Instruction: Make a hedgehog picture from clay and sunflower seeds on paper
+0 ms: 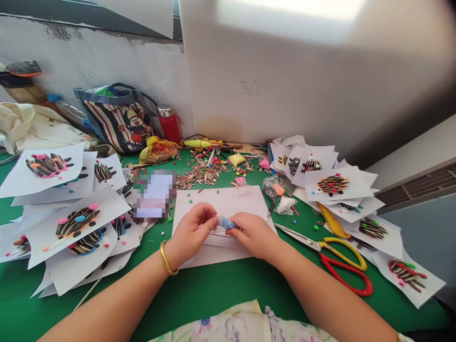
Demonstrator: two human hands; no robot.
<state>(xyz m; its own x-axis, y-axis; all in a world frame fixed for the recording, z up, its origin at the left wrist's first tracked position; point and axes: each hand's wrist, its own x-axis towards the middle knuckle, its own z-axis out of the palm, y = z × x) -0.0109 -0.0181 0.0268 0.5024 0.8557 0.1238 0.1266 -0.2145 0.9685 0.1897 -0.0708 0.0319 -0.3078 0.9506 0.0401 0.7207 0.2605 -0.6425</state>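
Observation:
Over a white sheet of paper (213, 254), my two hands meet around a small blue lump that looks like modelling clay in clear plastic (225, 223). My right hand (255, 236) is closed around its right end. The thumb and fingers of my left hand (195, 233), with a gold bangle at the wrist, pinch its left side. Under the hands, a faint dotted drawing (228, 211) shows on the paper. Open scissors (317, 244) with one yellow and one red handle lie right of my right hand.
Seed-decorated picture cards are piled at left (117, 199) and right (383, 230). Sunflower seeds (203, 173) and coloured beads lie behind the paper. A phone (155, 194), clay packets (285, 205), a striped bag (114, 118) and a red flask (170, 124) stand around.

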